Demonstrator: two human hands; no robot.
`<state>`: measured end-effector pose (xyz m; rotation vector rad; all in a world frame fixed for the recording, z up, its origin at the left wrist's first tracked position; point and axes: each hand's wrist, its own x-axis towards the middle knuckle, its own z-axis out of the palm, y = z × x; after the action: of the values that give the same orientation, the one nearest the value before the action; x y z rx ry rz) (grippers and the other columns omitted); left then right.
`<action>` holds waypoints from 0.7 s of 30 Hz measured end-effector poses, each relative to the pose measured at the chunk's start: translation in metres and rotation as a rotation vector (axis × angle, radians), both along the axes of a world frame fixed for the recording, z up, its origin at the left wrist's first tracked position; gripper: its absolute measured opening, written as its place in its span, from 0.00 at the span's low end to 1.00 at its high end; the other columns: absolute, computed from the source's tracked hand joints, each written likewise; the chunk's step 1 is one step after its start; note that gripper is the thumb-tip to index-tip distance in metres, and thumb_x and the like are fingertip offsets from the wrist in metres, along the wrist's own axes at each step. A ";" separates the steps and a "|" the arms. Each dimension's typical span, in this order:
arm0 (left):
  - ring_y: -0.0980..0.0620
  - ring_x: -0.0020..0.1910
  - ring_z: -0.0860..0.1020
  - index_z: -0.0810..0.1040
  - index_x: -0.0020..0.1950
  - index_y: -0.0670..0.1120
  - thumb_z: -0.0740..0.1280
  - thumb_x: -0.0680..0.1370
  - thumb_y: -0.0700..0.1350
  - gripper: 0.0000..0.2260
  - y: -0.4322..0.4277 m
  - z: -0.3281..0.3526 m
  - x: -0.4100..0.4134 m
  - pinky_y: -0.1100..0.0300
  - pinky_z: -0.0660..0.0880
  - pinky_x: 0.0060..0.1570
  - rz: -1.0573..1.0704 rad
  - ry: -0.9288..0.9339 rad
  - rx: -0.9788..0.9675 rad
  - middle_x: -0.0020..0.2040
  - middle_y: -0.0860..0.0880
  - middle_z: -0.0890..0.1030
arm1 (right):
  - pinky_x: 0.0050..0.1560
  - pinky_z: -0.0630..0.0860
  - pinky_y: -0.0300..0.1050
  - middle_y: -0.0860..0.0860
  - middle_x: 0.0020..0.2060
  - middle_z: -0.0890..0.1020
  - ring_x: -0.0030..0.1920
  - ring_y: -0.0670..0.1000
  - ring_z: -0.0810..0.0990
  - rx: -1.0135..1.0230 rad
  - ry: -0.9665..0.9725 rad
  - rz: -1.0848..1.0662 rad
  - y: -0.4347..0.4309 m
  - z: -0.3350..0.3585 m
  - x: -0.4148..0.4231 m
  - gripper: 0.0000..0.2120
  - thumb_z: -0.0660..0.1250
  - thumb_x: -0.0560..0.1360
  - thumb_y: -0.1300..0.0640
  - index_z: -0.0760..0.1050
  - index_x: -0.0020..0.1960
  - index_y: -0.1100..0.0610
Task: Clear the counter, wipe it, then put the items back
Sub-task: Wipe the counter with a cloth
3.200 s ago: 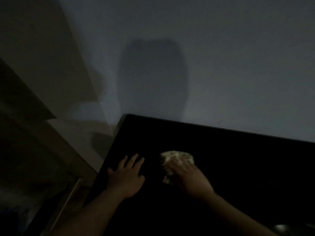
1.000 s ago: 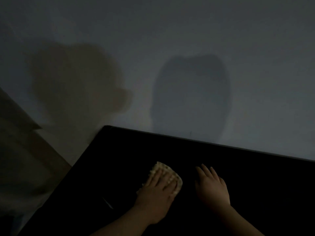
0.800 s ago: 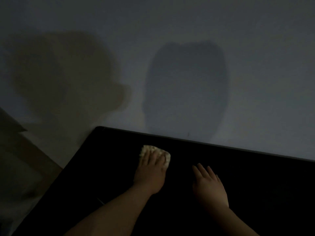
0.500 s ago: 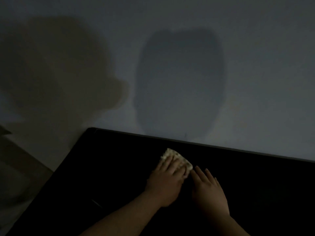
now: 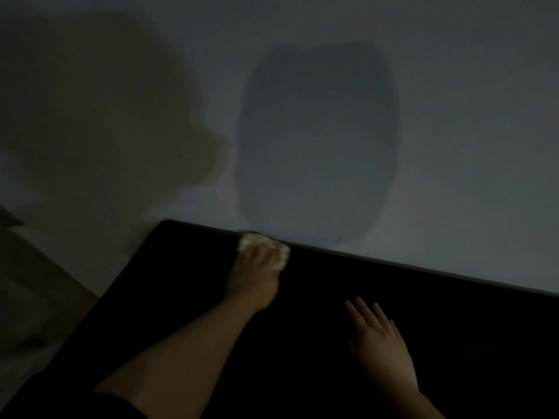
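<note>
1. Head view, nearest the camera: the left forearm (image 5: pixel 181 358) comes in from the bottom left and runs diagonally up across the black desk (image 5: pixel 453 343). The right wrist enters from the bottom right.
2. Right hand (image 5: pixel 378 343): it lies palm down on the bare desk top, with its fingers (image 5: pixel 363 313) straight, slightly apart and pointing toward the wall. It holds nothing.
3. Left hand (image 5: pixel 254 279): it sits farther out and to the left, well apart from the right hand. It is stretched forward with its fingers laid over the cloth, pressing it onto the desk. The hand is blurred, so single fingers are hard to tell apart, but they look extended rather than wrapped round the cloth.
4. Cloth (image 5: pixel 263 246): a small, pale, bunched rag lies at the desk's far edge, touching the line where the desk meets the wall. It shows past the fingertips and on either side of them.
5. Wall (image 5: pixel 453 116): it is plain, grey and dimly lit, and it rises directly behind the desk.
6. Shadows on the wall: a rounded grey shadow (image 5: pixel 317 140) falls just above the cloth. A larger brownish shadow (image 5: pixel 106 116) spreads to its left.
</note>
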<state>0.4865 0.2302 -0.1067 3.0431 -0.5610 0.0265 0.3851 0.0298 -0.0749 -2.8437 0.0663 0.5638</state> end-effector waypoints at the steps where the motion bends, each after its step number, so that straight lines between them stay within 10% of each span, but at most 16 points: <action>1: 0.39 0.72 0.64 0.67 0.73 0.47 0.51 0.79 0.45 0.22 0.006 0.005 0.005 0.43 0.51 0.75 0.192 0.083 -0.030 0.72 0.42 0.68 | 0.75 0.45 0.49 0.46 0.77 0.44 0.77 0.51 0.42 0.000 0.008 0.003 0.000 0.001 0.000 0.26 0.48 0.82 0.51 0.43 0.77 0.47; 3: 0.41 0.76 0.56 0.61 0.75 0.49 0.45 0.80 0.48 0.24 -0.010 0.005 -0.004 0.46 0.46 0.75 0.310 0.154 -0.131 0.76 0.44 0.61 | 0.76 0.46 0.49 0.46 0.77 0.44 0.77 0.52 0.42 -0.005 -0.001 -0.013 0.002 0.000 0.000 0.26 0.48 0.82 0.51 0.43 0.77 0.47; 8: 0.43 0.61 0.78 0.81 0.58 0.51 0.53 0.71 0.49 0.22 -0.035 -0.021 -0.047 0.44 0.73 0.62 -0.236 0.132 -0.001 0.60 0.47 0.81 | 0.75 0.48 0.50 0.45 0.77 0.45 0.77 0.52 0.44 -0.058 -0.035 -0.057 0.009 -0.004 -0.001 0.27 0.49 0.81 0.50 0.44 0.77 0.46; 16: 0.43 0.77 0.48 0.56 0.76 0.50 0.50 0.81 0.47 0.23 0.053 -0.010 -0.008 0.48 0.42 0.76 0.464 0.218 -0.105 0.78 0.46 0.52 | 0.75 0.47 0.51 0.46 0.77 0.46 0.77 0.52 0.43 -0.044 0.002 -0.064 0.013 -0.001 -0.003 0.26 0.49 0.82 0.50 0.43 0.77 0.46; 18: 0.42 0.76 0.54 0.61 0.75 0.51 0.46 0.78 0.47 0.25 0.024 -0.009 -0.022 0.46 0.40 0.75 0.375 0.172 -0.118 0.76 0.44 0.59 | 0.75 0.49 0.51 0.48 0.77 0.47 0.77 0.54 0.44 -0.064 0.005 -0.083 0.019 0.002 0.000 0.26 0.50 0.82 0.50 0.44 0.77 0.47; 21: 0.44 0.63 0.77 0.80 0.59 0.50 0.51 0.71 0.49 0.24 0.001 -0.014 -0.061 0.45 0.65 0.68 -0.100 0.104 -0.075 0.61 0.48 0.80 | 0.75 0.53 0.50 0.49 0.76 0.52 0.77 0.54 0.49 -0.072 -0.029 -0.065 0.040 0.004 0.013 0.26 0.53 0.80 0.50 0.51 0.77 0.49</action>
<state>0.4257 0.2308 -0.1211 2.9192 -0.6867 -0.1106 0.3985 0.0694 -0.0706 -2.9068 0.1768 0.5162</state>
